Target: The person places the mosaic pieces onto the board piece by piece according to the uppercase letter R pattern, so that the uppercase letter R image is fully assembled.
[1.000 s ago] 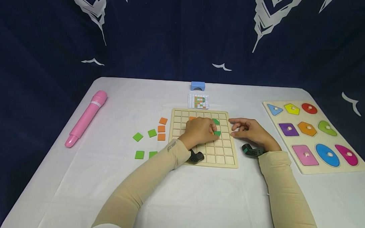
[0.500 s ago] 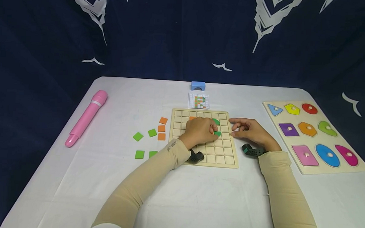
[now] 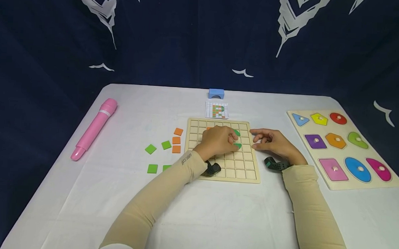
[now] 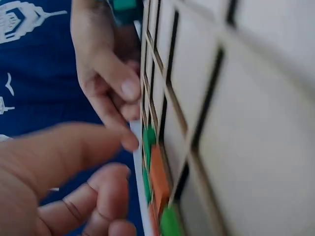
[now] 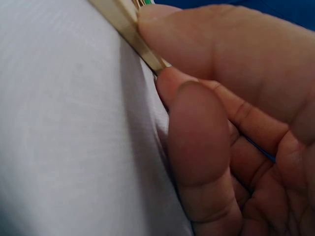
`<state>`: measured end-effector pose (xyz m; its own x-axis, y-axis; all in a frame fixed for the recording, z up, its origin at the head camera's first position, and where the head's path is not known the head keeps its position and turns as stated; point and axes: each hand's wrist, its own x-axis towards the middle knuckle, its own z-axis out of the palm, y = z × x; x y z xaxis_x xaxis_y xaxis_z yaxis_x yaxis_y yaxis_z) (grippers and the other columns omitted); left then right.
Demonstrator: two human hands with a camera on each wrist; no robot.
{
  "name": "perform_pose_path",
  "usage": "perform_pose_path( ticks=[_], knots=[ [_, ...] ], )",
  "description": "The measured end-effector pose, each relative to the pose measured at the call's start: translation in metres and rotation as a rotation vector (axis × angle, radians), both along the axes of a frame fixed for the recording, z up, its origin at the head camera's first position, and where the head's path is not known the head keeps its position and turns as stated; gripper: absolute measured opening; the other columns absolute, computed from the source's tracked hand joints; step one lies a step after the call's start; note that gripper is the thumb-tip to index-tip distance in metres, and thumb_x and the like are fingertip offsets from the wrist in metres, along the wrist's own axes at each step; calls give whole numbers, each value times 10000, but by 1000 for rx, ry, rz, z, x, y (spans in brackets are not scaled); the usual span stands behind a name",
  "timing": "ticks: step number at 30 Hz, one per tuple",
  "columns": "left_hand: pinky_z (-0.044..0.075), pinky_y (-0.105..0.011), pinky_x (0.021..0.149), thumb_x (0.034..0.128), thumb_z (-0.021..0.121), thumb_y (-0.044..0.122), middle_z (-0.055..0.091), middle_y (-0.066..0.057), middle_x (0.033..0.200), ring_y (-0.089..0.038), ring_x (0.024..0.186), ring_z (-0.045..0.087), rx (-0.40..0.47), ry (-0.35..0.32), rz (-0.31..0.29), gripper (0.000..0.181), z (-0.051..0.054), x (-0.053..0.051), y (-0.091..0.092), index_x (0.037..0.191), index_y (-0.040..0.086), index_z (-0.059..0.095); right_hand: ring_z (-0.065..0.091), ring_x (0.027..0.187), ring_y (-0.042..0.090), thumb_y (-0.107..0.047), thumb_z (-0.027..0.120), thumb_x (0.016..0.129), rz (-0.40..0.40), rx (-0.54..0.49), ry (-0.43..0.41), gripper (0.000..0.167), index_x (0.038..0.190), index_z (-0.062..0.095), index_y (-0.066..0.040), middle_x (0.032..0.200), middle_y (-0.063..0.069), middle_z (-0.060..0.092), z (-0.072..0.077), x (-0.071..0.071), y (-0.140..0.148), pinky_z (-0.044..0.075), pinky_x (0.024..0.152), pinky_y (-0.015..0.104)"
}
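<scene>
My left hand [image 3: 217,141] is over the wooden grid board [image 3: 239,173], thumb and fingers apart with nothing between them in the left wrist view. Just beyond its fingertips lies a green rounded piece [image 3: 238,145] in a cell, and a second green rounded piece [image 3: 237,132] sits farther back. Orange [image 4: 160,172] and bright green pieces [image 4: 170,222] show in the grid in the left wrist view; my hand hides part of them from above. My right hand [image 3: 273,141] touches the board's right edge with its fingertips, the thumb against the rim [image 5: 128,29].
Loose orange squares [image 3: 176,140] and green squares [image 3: 150,149] lie left of the board. Behind it are a pattern card [image 3: 217,110] and a blue arch block [image 3: 216,94]. A pink microphone-shaped tube [image 3: 93,130] lies far left; a knobbed shape puzzle [image 3: 324,151] lies right.
My left hand has shifted slightly left and back, its fingertips loosening from the nearer green rounded piece, which stays in the grid. The right hand has kept its place.
</scene>
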<state>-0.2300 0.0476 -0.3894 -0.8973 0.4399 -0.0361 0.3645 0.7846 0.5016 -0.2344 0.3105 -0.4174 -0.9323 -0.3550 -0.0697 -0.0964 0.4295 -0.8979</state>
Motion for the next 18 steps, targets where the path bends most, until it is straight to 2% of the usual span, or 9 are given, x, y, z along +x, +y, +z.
perform_pose_path(
  ticks=[7,13,18],
  knots=[
    [496,-332,819,972,818,403,723,180,951,-77,892,656,59,-48,-29,291,16,-2,-14,1226,261,801,508,763,90,44,794,931,2,6,9,609,1475,542,154,1010,-9,681,0,0,0,448,675,203],
    [510,-302,835,1014,772,323,758,83,1105,-115,975,666,160,-87,-141,299,25,-2,-42,1278,182,783,511,774,102,36,794,937,-2,19,16,610,1479,540,150,1024,21,680,0,0,0,449,689,207],
    [527,-302,973,1038,743,242,763,-41,1246,-194,1103,694,248,-105,-254,325,30,-3,-77,1306,60,752,509,782,105,28,796,938,-8,26,5,615,1485,539,144,1026,32,675,1,1,0,447,698,206]
  ],
)
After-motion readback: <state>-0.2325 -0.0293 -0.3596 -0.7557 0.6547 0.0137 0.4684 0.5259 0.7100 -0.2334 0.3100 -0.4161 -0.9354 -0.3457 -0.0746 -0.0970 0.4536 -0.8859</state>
